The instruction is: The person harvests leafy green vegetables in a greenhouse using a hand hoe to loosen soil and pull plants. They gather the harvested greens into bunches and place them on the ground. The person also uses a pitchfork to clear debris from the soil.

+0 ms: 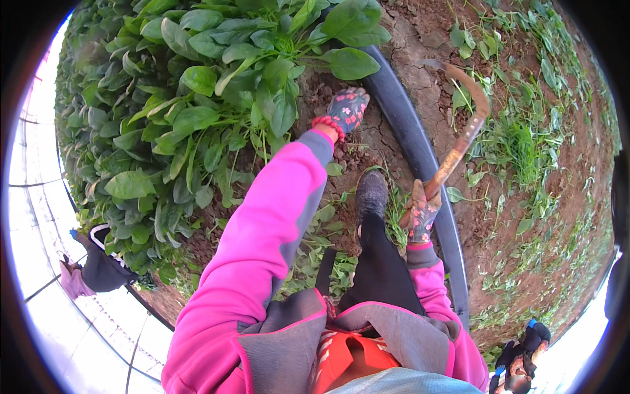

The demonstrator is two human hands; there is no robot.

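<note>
My left hand (pixel 347 110), in a dark floral glove with a red cuff, is low over the bare soil at the edge of the dense leafy greens (pixel 216 64), which look like spinach. Its fingers curl down away from view, so I cannot tell whether they grip anything. My right hand (pixel 424 213), gloved alike, is closed around the wooden handle of a sickle (pixel 461 143). The curved, rust-brown blade points up and away, its tip over the soil beyond the black hose (pixel 401 103).
The thick black hose runs lengthwise between the crop and a strip of brown soil (pixel 497 276) strewn with loose leaves. My dark shoe (pixel 372 193) stands between my hands. Another person (pixel 524 357) is at lower right; dark and pink cloth (pixel 101 268) shows at left.
</note>
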